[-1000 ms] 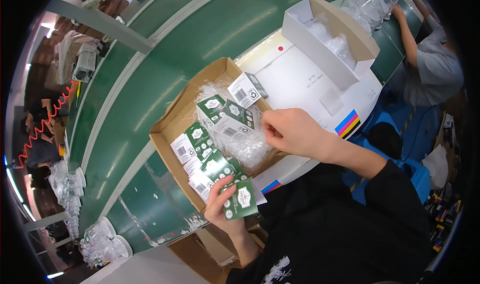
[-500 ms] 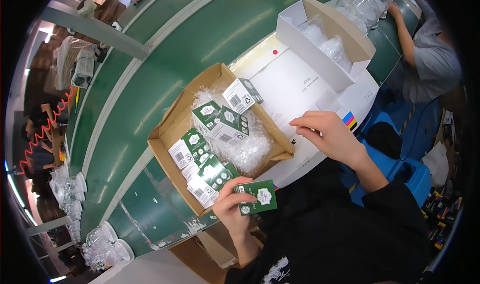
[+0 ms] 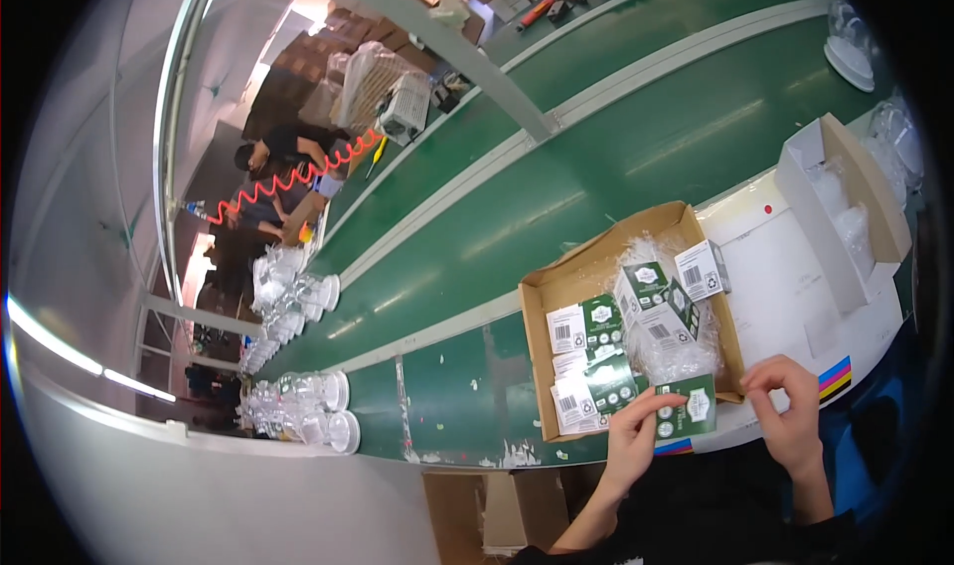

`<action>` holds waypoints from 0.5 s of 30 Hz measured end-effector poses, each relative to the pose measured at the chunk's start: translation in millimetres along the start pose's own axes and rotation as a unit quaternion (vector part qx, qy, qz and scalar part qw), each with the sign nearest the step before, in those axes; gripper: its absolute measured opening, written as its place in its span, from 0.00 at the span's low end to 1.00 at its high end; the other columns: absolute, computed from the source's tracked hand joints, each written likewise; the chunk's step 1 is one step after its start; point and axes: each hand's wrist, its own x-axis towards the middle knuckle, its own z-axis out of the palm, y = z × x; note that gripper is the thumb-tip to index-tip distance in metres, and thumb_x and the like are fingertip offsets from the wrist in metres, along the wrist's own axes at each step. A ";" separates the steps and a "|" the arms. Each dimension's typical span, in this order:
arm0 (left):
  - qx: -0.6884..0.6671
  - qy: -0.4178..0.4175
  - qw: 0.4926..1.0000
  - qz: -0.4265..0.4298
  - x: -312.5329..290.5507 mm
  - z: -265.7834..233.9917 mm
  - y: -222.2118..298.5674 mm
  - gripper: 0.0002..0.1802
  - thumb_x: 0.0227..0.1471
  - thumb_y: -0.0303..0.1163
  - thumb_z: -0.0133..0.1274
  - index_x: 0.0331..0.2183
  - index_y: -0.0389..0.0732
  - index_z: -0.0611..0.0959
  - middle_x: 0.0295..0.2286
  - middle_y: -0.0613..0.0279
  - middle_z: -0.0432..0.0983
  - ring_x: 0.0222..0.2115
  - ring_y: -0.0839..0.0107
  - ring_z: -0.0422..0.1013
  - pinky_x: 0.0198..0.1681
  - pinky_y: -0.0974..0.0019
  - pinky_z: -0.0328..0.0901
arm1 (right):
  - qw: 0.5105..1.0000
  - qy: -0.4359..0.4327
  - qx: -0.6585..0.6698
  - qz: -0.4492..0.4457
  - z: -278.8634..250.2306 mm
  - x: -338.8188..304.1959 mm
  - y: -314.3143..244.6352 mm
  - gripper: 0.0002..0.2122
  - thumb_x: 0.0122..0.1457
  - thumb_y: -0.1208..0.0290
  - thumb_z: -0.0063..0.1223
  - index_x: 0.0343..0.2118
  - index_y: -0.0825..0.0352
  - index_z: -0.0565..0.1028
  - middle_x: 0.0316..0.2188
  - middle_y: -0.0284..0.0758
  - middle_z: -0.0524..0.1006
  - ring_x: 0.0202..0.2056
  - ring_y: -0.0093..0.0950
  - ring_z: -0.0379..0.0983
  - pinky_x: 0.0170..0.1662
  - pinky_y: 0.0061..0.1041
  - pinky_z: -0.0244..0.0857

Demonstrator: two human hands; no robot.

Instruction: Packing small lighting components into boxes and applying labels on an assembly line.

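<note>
My left hand point(image 3: 634, 434) is closed on a flat green box point(image 3: 700, 404) with a white label, gripping it by its left side at the front edge of a shallow cardboard tray point(image 3: 535, 319). Just right of that box, my right hand point(image 3: 792, 421) is held up with thumb and fingertips brought together. Whether anything sits in that pinch cannot be made out. Inside the tray lie several green-and-white small boxes point(image 3: 601, 319), some on their sides, and crumpled clear plastic wrap point(image 3: 686, 358). One small box point(image 3: 702, 270) rests at the tray's right rim.
A white open carton point(image 3: 830, 237) with clear plastic inside stands on a white sheet point(image 3: 760, 267) to the right. Plastic-wrapped round items point(image 3: 313, 406) line the green conveyor point(image 3: 477, 257) at left. A red coiled hose point(image 3: 298, 179) hangs farther back, near other people.
The view has swung left, so the tray and hands appear farther right. My right hand has come closer to the green box, which my left hand still holds.
</note>
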 end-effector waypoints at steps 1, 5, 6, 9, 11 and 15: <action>0.050 -0.008 0.998 0.023 2.5 -0.7 2.2 0.15 0.50 0.16 0.43 0.37 0.34 0.81 0.30 0.59 0.74 0.32 0.77 0.69 0.35 0.76 0.62 | 0.999 -0.016 -0.014 -0.026 4.5 3.8 -5.1 0.05 0.44 0.86 0.52 0.24 0.70 0.70 0.29 0.40 0.74 0.30 0.29 0.72 0.35 0.23 0.65; 0.028 -0.047 0.997 0.054 4.4 7.1 21.5 0.15 0.54 0.17 0.42 0.41 0.35 0.80 0.30 0.63 0.72 0.30 0.80 0.66 0.34 0.77 0.60 | 1.000 -0.010 0.021 -0.003 15.1 1.3 -1.0 0.06 0.43 0.85 0.54 0.24 0.70 0.72 0.31 0.39 0.73 0.31 0.30 0.72 0.36 0.23 0.65; 0.026 -0.047 0.997 0.055 3.5 8.7 19.8 0.15 0.54 0.17 0.42 0.41 0.35 0.80 0.30 0.63 0.72 0.30 0.80 0.66 0.34 0.77 0.60 | 1.000 -0.009 0.019 -0.003 15.0 -0.5 3.1 0.06 0.43 0.85 0.54 0.24 0.70 0.72 0.31 0.39 0.73 0.31 0.30 0.72 0.36 0.23 0.65; -0.104 -0.007 0.994 -0.045 -2.3 17.6 10.0 0.14 0.51 0.16 0.52 0.43 0.30 0.77 0.36 0.59 0.74 0.33 0.80 0.71 0.33 0.79 0.65 | 0.999 -0.028 0.025 -0.027 16.5 -4.4 14.0 0.06 0.43 0.85 0.57 0.25 0.71 0.73 0.30 0.38 0.75 0.26 0.24 0.71 0.31 0.19 0.65; -0.135 0.003 0.990 -0.033 -1.6 19.4 19.9 0.16 0.51 0.15 0.52 0.44 0.30 0.76 0.37 0.58 0.75 0.35 0.78 0.71 0.36 0.78 0.67 | 0.998 -0.039 0.046 -0.026 20.4 -6.0 17.6 0.06 0.43 0.86 0.57 0.25 0.71 0.73 0.28 0.38 0.76 0.25 0.25 0.72 0.30 0.20 0.65; -0.116 -0.006 0.993 -0.021 -7.0 11.0 11.9 0.16 0.51 0.16 0.53 0.44 0.30 0.76 0.36 0.58 0.76 0.35 0.77 0.73 0.36 0.76 0.68 | 0.998 -0.042 0.042 -0.026 24.9 -6.1 22.4 0.05 0.44 0.86 0.57 0.25 0.71 0.74 0.26 0.38 0.77 0.26 0.25 0.73 0.30 0.20 0.66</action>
